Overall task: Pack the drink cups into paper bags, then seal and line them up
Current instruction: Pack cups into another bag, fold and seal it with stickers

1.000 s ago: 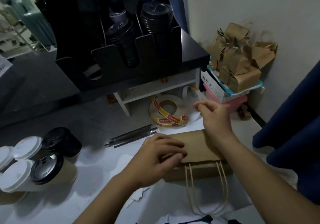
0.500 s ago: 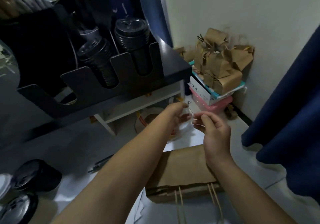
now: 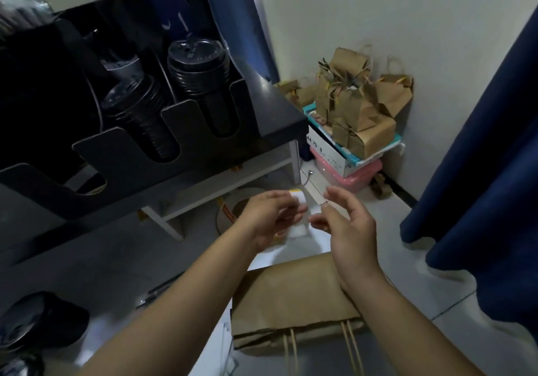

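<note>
Left hand [image 3: 270,215] is off the paper bag [image 3: 291,294] — now pinching a sticker strip [image 3: 300,201] at bag's 12 o'clock. Right hand [image 3: 349,230] at strip's 3 o'clock, grip unclear — sealing likely next.

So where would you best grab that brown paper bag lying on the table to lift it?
Probably by the pale twine handles at its near edge, coming from the person's side. The brown paper bag lies on its side with the handles trailing toward the camera, loose and uncovered, while its broad face offers nothing to pinch.
</note>
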